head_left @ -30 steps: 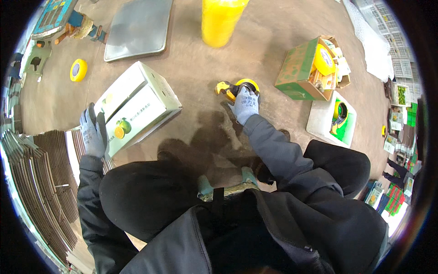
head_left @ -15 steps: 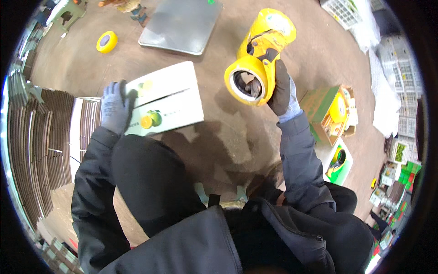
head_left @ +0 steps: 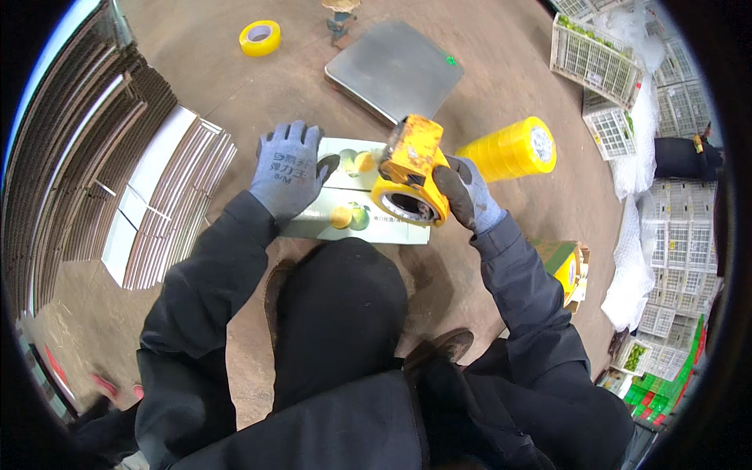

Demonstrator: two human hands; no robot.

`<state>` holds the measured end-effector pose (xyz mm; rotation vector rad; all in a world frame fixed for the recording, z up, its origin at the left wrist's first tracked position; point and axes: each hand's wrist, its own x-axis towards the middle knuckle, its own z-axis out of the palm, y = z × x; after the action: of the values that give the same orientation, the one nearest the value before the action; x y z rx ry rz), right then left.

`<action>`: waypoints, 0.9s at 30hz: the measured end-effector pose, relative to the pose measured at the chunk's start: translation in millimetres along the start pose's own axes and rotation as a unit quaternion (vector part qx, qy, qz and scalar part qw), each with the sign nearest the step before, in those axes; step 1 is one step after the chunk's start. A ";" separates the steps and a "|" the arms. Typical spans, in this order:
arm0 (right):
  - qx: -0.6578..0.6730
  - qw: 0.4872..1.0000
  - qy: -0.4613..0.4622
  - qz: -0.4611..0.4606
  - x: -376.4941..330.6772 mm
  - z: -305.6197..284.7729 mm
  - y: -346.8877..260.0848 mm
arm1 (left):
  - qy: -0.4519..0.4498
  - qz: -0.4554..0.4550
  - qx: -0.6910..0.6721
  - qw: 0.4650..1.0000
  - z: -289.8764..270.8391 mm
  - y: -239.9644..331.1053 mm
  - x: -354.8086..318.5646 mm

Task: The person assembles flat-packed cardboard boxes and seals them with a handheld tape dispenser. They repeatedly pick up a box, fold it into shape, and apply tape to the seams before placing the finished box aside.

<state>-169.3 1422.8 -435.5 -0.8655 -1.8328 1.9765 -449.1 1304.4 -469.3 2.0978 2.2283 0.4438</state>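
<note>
A closed white carton [head_left: 325, 222] printed with green and orange citrus fruit lies on the floor in front of my knee. My left hand [head_left: 290, 168], in a grey-blue glove, rests flat at the carton's left end, fingers stretched out and thumb over the top. In my gloved right hand [head_left: 466, 192] is a worn yellow tape dispenser [head_left: 415, 149] with a tape roll on it. I hold it tilted over the carton's right part, hiding some of the top. Whether the tape touches the cardboard, I cannot tell.
Yellow tape rolls in a stack [head_left: 501, 150] lie right of the carton. Beyond are a flat metal platform [head_left: 399, 70] and a single tape roll [head_left: 260, 37]. Flattened cardboard [head_left: 157, 196] is piled left. At right stand an open box [head_left: 554, 254] and white crates [head_left: 595, 59].
My right hand has brought the tape dispenser from beside the tape-roll stack to over the carton. My left hand stays at the carton's left end. The whole view has shifted.
</note>
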 end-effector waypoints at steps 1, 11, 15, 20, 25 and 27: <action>-0.033 0.999 0.006 -0.015 2.6 -3.7 0.5 | 0.061 0.006 -0.017 0.998 -5.4 0.2 0.8; -0.054 0.998 -0.031 0.003 2.7 -8.3 -7.6 | -0.188 -0.165 -0.698 0.671 -48.8 44.4 5.9; -0.058 0.997 -0.046 0.006 2.6 -10.4 -10.1 | -0.182 -0.116 -0.697 0.684 -50.5 44.0 13.7; -0.061 0.996 -0.062 0.014 4.4 -14.4 -12.1 | -0.163 -0.068 -0.644 0.744 -51.4 34.3 17.7; -0.051 0.996 -0.063 0.041 8.7 -15.3 -16.6 | -0.081 -0.141 -0.661 0.733 -57.9 17.9 18.6; -0.055 0.995 -0.065 0.046 9.6 -16.4 -17.4 | -0.099 -0.147 -0.661 0.729 -63.9 4.0 16.3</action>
<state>-169.6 1443.8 -420.6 -0.8867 -2.0248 2.0476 -461.2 1309.5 -404.5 0.9121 1.2441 1.2030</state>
